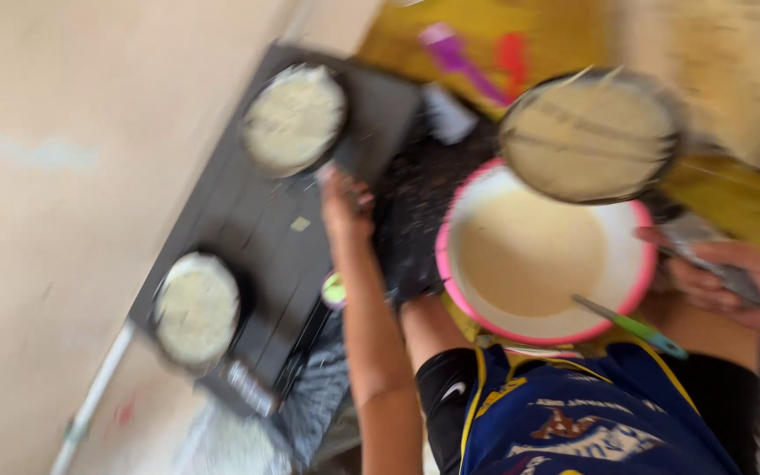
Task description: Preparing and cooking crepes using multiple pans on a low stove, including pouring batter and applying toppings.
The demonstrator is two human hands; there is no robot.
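Batter fills a third pan, held tilted over the pink-rimmed bowl, seemingly so that any overflow drops back into the mix. The right hand is clamped on the pan's handle. A green-handled ladle leans in the bowl, within reach. The left hand stretches to the black stove, touching the handle of the far pan; blur hides whether its fingers are closed. A near pan also cooks a pale round.
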